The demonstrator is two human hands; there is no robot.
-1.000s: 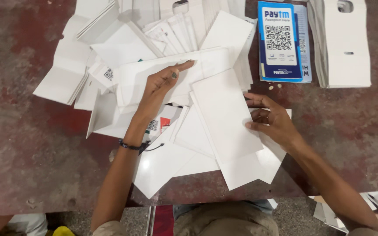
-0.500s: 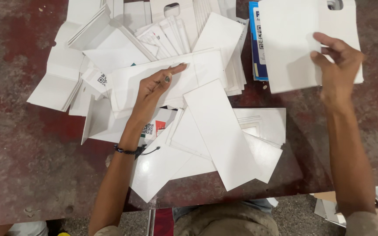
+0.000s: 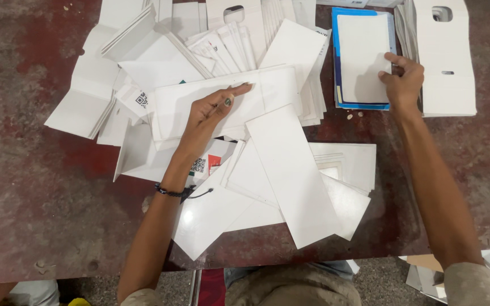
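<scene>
**Placing a white card squarely on the blue-edged stack**

The right hand (image 3: pixel 402 76) rests at the far right part of the worn red-brown bench (image 3: pixel 41 215), its fingers (image 3: pixel 391 59) narrowed on the right edge of a plain white rectangular card (image 3: pixel 363 56). The card lies on a stack of blue-bordered sheets (image 3: pixel 338 62), with blue showing along the left and bottom edges. Just right of that hand stands a pile of white die-cut cardboard blanks with window holes (image 3: pixel 449 68).

The left hand (image 3: pixel 214 110) lies flat with fingers spread and holds nothing, pressing down on a long white folded cardboard strip (image 3: pixel 216 102) atop the loose heap of white flat-packed cartons (image 3: pixel 279 164) near the bench's middle.

To do this step well, I judge the card should be squared to the stack's edges before release, sliding it with the fingertips rather than lifting it. Steady pressure from the left palm should stop the loose heap shifting toward the near edge.
</scene>
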